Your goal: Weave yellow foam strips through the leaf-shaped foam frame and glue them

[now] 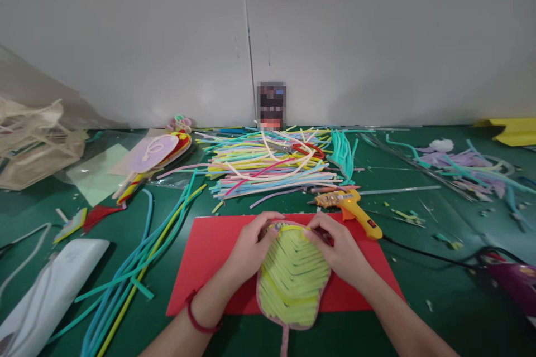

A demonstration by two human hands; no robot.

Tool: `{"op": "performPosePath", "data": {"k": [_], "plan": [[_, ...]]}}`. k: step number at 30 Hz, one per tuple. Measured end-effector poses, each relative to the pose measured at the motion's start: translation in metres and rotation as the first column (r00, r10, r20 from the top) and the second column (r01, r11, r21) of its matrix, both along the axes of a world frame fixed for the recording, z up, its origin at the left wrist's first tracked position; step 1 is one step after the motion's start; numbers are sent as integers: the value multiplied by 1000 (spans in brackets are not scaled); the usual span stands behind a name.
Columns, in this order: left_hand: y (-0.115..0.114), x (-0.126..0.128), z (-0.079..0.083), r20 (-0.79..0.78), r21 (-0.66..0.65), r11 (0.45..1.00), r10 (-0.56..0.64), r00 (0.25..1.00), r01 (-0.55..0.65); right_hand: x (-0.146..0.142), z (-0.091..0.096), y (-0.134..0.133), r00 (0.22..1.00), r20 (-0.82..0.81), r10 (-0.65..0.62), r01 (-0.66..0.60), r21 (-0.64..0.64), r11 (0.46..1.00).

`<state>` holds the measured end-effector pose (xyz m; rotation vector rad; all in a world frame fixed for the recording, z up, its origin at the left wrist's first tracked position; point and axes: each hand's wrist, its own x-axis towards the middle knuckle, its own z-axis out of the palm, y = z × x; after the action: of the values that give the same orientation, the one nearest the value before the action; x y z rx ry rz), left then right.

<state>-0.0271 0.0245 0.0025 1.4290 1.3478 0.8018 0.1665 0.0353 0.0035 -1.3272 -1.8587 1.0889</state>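
A leaf-shaped fan (292, 281) woven from light green strips, edged in pink, lies on a red sheet (205, 256) in front of me. My left hand (251, 248) grips its upper left edge, fingers curled over the rim. My right hand (339, 251) holds the upper right edge, fingers pinched on the yellow strip running along the top rim. A pink handle sticks out at the bottom of the fan, toward me.
A yellow glue gun (349, 209) lies just beyond my right hand, its black cord trailing right. A pile of coloured strips (272, 170) sits behind the sheet. Long blue and yellow strips (138, 268) lie at left, finished fans (157, 156) at back left, purple scraps (464, 164) at right.
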Motion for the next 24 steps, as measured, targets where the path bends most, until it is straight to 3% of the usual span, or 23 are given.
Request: {"op": "performPosePath", "data": {"k": [12, 20, 24], "plan": [[0, 1, -1, 28, 63, 998, 0, 1000, -2, 1, 8, -1, 996, 84, 14, -31, 201, 979], [3, 2, -2, 55, 34, 999, 13, 998, -15, 4, 2, 4, 968, 252, -2, -117, 456, 882], [3, 3, -2, 61, 44, 999, 17, 998, -20, 6, 4, 2, 960, 281, -1, -141, 486, 862]]}}
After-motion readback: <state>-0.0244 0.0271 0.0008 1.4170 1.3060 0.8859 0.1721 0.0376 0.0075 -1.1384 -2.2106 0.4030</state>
